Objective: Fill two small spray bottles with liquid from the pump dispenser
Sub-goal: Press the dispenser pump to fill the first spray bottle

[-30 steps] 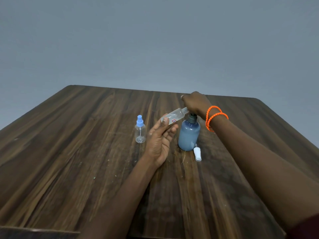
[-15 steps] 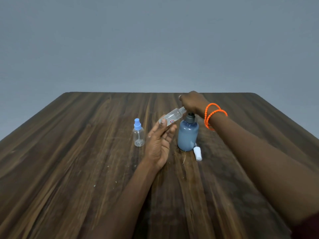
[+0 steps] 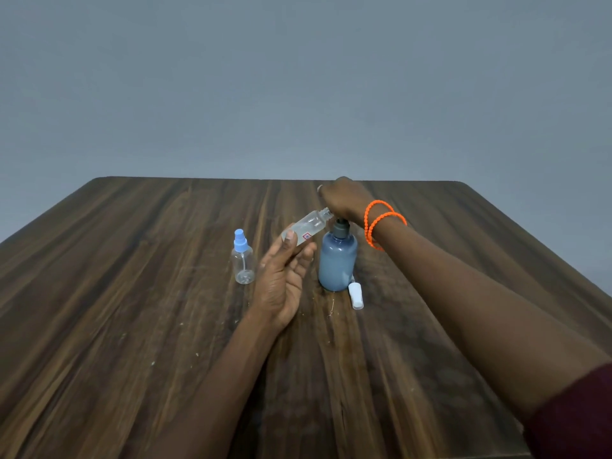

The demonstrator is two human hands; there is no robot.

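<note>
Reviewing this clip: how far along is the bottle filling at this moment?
Done: nothing clearly finished. In hand: the left hand holds the uncapped spray bottle tilted at the pump dispenser, which the right hand covers; its white cap lies beside. Left: the blue-capped bottle stands closed and looks empty.

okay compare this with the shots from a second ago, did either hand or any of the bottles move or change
Almost nothing changed apart from the camera tilting. The left hand still holds the tilted small open bottle, its neck up at the pump head. The right hand stays on top of the blue pump dispenser; the frames do not show a pump stroke. The capped spray bottle and the white cap have not moved on the table.
</note>
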